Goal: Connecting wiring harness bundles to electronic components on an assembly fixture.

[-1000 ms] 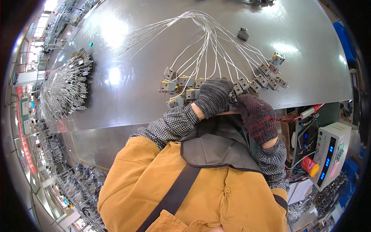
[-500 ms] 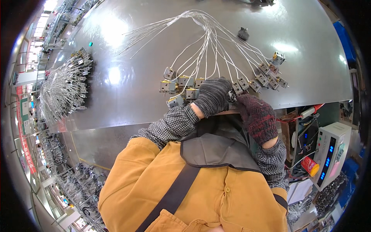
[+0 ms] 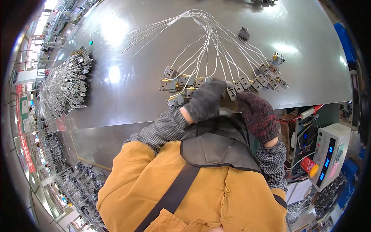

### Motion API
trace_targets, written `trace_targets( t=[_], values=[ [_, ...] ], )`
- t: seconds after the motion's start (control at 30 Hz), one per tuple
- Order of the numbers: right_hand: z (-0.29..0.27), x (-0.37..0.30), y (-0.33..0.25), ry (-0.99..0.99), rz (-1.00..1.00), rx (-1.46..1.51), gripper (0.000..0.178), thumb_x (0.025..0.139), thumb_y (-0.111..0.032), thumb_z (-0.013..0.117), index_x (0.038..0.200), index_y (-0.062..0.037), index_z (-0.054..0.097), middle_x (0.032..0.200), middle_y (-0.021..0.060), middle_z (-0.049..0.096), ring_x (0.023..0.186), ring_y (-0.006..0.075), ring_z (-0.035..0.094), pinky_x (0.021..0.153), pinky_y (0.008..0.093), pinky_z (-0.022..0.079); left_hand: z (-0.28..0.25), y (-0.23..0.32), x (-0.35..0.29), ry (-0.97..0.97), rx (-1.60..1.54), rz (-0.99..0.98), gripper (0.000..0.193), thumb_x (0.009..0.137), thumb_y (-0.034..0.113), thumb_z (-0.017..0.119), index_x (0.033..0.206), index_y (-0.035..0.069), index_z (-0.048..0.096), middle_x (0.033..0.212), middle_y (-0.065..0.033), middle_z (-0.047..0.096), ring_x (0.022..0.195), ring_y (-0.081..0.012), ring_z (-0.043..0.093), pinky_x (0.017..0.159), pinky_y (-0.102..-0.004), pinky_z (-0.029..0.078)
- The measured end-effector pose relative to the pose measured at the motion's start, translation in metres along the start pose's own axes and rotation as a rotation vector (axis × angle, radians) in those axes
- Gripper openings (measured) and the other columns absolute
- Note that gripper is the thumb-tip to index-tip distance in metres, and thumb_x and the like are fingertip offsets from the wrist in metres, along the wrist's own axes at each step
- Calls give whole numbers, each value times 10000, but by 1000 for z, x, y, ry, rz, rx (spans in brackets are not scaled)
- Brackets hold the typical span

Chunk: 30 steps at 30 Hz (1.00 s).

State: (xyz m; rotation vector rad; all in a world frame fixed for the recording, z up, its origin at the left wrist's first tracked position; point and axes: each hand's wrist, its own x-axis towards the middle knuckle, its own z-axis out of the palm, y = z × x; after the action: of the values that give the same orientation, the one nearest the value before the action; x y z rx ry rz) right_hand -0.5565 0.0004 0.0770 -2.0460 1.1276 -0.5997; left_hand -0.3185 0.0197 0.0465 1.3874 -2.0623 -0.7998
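Note:
My left hand [image 3: 206, 100], in a grey striped glove and slightly blurred, has its fingers bent together at the cable end of a small metal box [image 3: 232, 94]. What it pinches there is hidden. Against that box's lower right side, my right hand [image 3: 258, 116] in a dark red and black glove is closed, fingertips on its edge. More such boxes [image 3: 168, 85] lie left of my left hand, partly covered by it. Another group of boxes [image 3: 262, 80] fans out to the right. White cables [image 3: 208, 34] run from them to a bundle farther up the table.
A pile of similar cabled boxes [image 3: 67, 83] lies at the table's left. A dark lump [image 3: 244, 33] and a green cap [image 3: 91, 43] rest on the metal table [image 3: 127, 92]. Beyond its front right edge stand a device with blue displays [image 3: 331, 154] and a red container [image 3: 309, 166].
My left hand has drawn slightly left and down, uncovering the small metal box between my hands. My right hand has barely moved.

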Motion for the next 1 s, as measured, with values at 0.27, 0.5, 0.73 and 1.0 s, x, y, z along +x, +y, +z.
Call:
trace_targets(
  t=[0.27, 0.5, 0.73, 1.0],
  values=[
    [22, -7, -10, -39, -78, 18, 239, 1001, -155, 681, 1222, -81, 731, 1127, 193, 759, 1036, 403, 740, 889, 477, 600, -52, -25, -44, -35, 586, -45, 735, 792, 283, 912, 1425, 69, 606, 1247, -180, 699, 1127, -348, 688, 1171, -520, 437],
    [34, -10, 3, -117, -51, -27, 253, 962, -149, 729, 1200, -62, 738, 1130, 199, 761, 1017, 413, 740, 882, 474, 594, -33, -3, -25, 93, -571, -307, 547, 943, 268, 804, 1396, 29, 612, 1252, -84, 695, 1145, -158, 677, 1015, -366, 566],
    [11, -4, 30, -5, 71, -104, 230, 1000, -185, 691, 1192, -69, 742, 1121, 205, 761, 1032, 413, 736, 902, 477, 585, -10, -15, -9, -6, -431, -161, 512, 965, 189, 806, 1394, -5, 603, 1208, -110, 729, 1105, -174, 713, 982, -334, 586],
    [15, 2, 36, 66, 77, -125, 179, 1027, -199, 657, 1134, -79, 738, 1067, 204, 758, 968, 435, 732, 853, 504, 588, -29, -32, 14, -224, -28, -44, 433, 892, 244, 861, 1252, 57, 711, 1111, -151, 748, 1051, -318, 752, 933, -404, 604]
  ],
)
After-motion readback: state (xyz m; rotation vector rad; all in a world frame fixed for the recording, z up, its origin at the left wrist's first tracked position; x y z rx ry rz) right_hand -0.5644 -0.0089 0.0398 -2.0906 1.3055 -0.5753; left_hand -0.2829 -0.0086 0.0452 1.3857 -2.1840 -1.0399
